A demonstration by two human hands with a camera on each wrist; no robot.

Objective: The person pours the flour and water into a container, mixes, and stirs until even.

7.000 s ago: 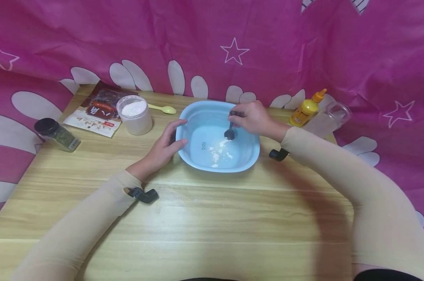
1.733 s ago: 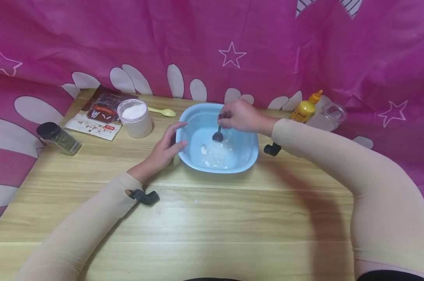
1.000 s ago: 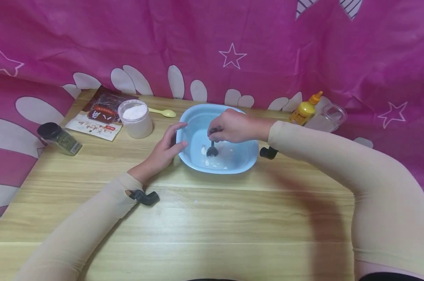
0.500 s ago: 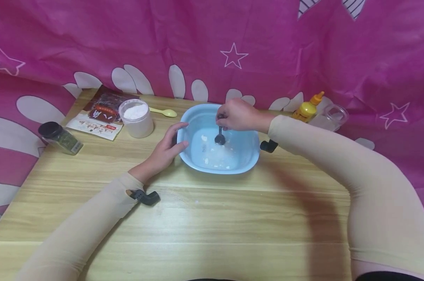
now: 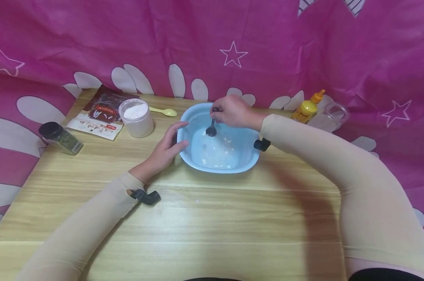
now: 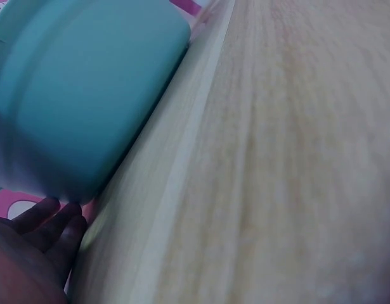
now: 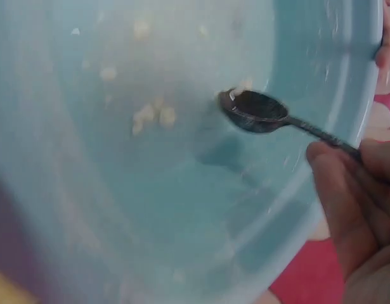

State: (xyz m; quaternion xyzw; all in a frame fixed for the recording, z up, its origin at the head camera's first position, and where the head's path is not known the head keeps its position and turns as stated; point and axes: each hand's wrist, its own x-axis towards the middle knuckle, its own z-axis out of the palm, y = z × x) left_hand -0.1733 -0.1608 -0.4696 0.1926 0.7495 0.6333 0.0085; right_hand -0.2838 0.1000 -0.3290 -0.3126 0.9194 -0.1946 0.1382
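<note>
Spoon (image 5: 211, 131) now farther back; right fingers (image 7: 337, 202) pinch handle (image 7: 321, 134), left fingers (image 5: 179, 146) seemingly grip basin (image 5: 217, 171). Likely stiff, light; best held by handle.

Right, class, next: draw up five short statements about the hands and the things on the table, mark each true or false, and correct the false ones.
1. The right hand holds a dark, shiny spoon within the light-blue plastic basin. True.
2. The left hand hangs well clear of the basin. False: its thumb and fingers hold the rim.
3. A round, translucent jar of white powder stands open to the left of the basin. True.
4. The pale-yellow spoon lies inside the basin. False: it lies on the wooden table.
5. Small white lumps show inside the basin. True.
</note>
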